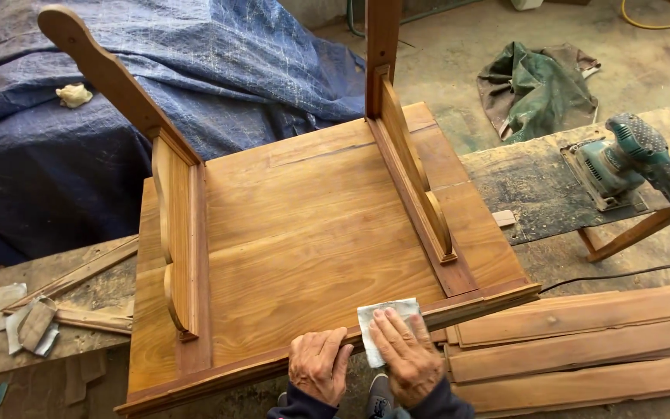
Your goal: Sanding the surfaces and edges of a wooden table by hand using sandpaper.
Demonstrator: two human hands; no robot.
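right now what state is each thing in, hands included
brown wooden table: upside down, legs pointing up
pale sheet of sandpaper: folded over the table's near edge
right hand: flat, pressing the sandpaper
left hand: grip on the near edge
green electric sander: set down on a board, untouched
blue tarpaulin: draped over something
loose wooden planks: lying flat beside the table

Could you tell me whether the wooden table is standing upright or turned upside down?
Upside down. The table lies top-down with its legs pointing up, while both hands press sandpaper on its near edge.
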